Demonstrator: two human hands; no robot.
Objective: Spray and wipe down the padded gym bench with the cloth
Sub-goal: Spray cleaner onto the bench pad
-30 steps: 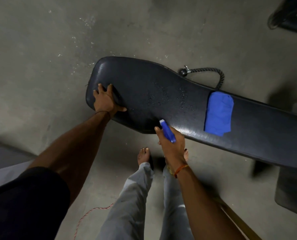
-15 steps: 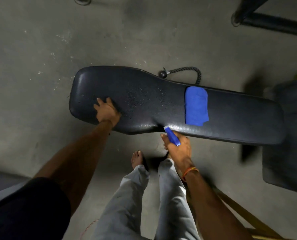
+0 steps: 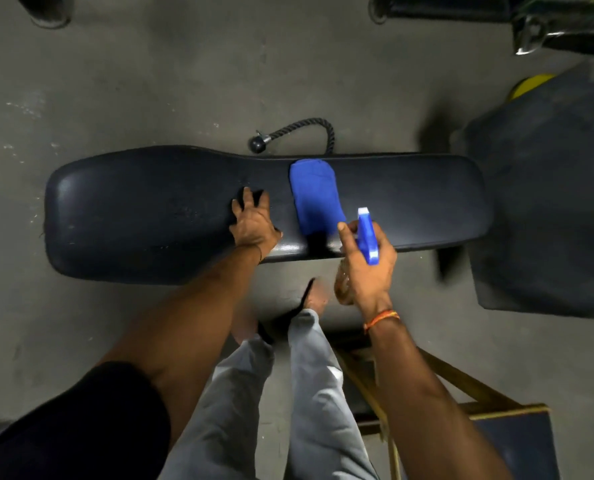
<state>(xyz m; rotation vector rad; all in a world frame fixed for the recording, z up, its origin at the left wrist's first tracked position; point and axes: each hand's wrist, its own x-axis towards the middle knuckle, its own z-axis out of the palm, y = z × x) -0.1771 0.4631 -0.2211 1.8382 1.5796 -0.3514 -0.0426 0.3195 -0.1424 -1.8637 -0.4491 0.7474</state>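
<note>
Gripping the spray bottle in my right hand, I have my fingers wrapped round it, its blue nozzle pointing away from me over the near edge of the padded bench. Just left of that hand, and touching nothing of it, lies the folded blue cloth on the pad. Left again of the cloth, my left hand presses flat on the bench, fingers spread, holding nothing. Beyond the cloth, on the concrete floor past the bench's far edge, sits a black rope handle.
</note>
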